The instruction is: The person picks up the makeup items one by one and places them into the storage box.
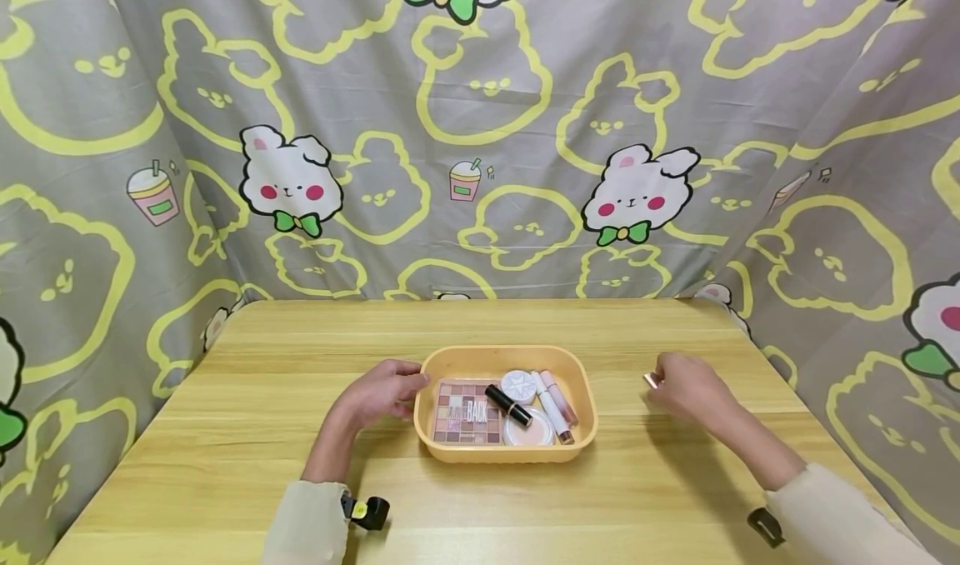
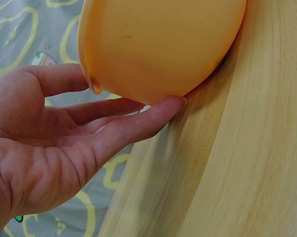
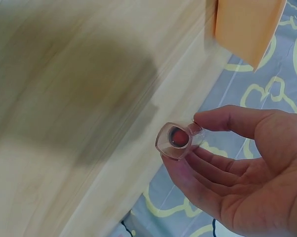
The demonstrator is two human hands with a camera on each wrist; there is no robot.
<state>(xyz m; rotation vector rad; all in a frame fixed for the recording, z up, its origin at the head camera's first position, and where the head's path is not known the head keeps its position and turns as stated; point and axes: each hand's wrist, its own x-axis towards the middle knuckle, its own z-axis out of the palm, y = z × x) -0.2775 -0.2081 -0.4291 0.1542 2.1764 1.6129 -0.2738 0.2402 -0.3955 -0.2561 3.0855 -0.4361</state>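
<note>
A yellow-orange plastic basket [image 1: 506, 455] stands on the table with cosmetics inside. My left hand [image 1: 382, 394] holds its left end, with one digit at the rim and other fingers [image 2: 153, 116] against the lower outer wall. Right of the basket, my right hand [image 1: 693, 388] pinches a small clear tube with a reddish core [image 3: 179, 137] between thumb and fingertips, above the table. The tube's end faces the right wrist camera; its exact kind cannot be told. Inside the basket lie an eyeshadow palette [image 1: 450, 432], a black lipstick tube [image 1: 506, 402] and a round compact [image 1: 528, 430].
A white star-patterned round case [image 1: 517, 384], a white tube [image 1: 553, 407] and a pink tube [image 1: 558, 394] also lie in the basket. The wooden table [image 1: 247, 448] is bordered by a patterned grey curtain [image 1: 375, 282] behind and at both sides.
</note>
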